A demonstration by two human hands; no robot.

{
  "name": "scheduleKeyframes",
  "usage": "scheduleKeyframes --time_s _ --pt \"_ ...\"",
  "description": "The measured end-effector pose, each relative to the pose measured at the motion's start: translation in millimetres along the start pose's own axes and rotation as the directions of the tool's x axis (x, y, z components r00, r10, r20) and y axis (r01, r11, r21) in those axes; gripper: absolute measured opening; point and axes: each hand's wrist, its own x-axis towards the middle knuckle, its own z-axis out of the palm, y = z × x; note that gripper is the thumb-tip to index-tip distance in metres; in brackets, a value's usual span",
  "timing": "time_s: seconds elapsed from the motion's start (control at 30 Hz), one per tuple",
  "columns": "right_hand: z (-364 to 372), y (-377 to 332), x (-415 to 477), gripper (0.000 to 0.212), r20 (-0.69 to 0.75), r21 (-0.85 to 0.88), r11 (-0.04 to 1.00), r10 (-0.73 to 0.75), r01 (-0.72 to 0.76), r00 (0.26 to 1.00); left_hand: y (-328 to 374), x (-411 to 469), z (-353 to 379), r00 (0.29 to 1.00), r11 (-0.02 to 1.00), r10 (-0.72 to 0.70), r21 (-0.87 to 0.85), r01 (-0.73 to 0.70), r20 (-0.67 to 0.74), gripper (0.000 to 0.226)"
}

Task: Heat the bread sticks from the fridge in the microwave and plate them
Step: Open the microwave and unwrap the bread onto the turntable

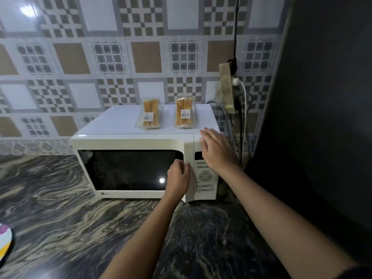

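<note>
The left hand (179, 175) sits at the centre of the frame with its fingers curled round the right edge of the door (128, 170), where the dark glass meets the control panel (205, 178). The door lies flush with the front. The right hand (216, 150), just up and to the right, is spread flat with straight fingers against the upper right front corner of the microwave (120, 123), its fingertips reaching over the top edge.

Both packs lie on the microwave's top, toward the back: the left pack of bread sticks (150, 115) and the right pack of bread sticks (185, 113), side by side but apart, each in clear wrap with a white label. The right pack is near the right hand's fingertips, not touching.

The microwave stands on a dark marbled counter (60, 198), with open counter to its left and in front. To the right it is hemmed in: cables and a power strip (227, 89) on the tiled wall (80, 57), then a tall dark surface (322, 97) close by. A plate (5, 242) shows partly at the lower left edge of the frame.
</note>
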Motion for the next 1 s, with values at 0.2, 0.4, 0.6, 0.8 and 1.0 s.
scheduleKeyframes --time_s 0.2,0.4,0.6,0.8,1.0 --pt "21.3 1.7 -1.8 0.043 -0.238 -0.028 0.999 -0.026 0.019 0.971 -8.8 -6.2 13.6 0.996 0.999 0.027 -0.034 -0.030 -0.084 0.026" --pt "24.5 4.8 -1.4 0.045 -0.187 -0.082 0.996 -0.033 0.018 0.982 -13.9 -6.4 18.0 0.992 0.999 0.047 -0.020 -0.049 -0.114 0.024" --pt "19.2 5.2 0.2 0.060 -0.076 -0.097 0.995 -0.037 0.029 0.996 -19.7 -7.9 17.2 0.989 0.996 0.024 -0.081 -0.036 -0.145 0.019" --pt "18.2 7.3 1.3 0.064 -0.069 -0.113 0.994 -0.025 0.017 0.997 -19.0 -5.2 15.2 0.990 0.992 0.015 -0.121 -0.032 -0.139 0.017" --pt "19.0 8.5 1.6 0.069 -0.065 -0.111 0.994 -0.012 0.005 0.998 -20.7 -2.7 11.9 0.992 0.995 0.006 -0.094 -0.018 -0.124 0.018"
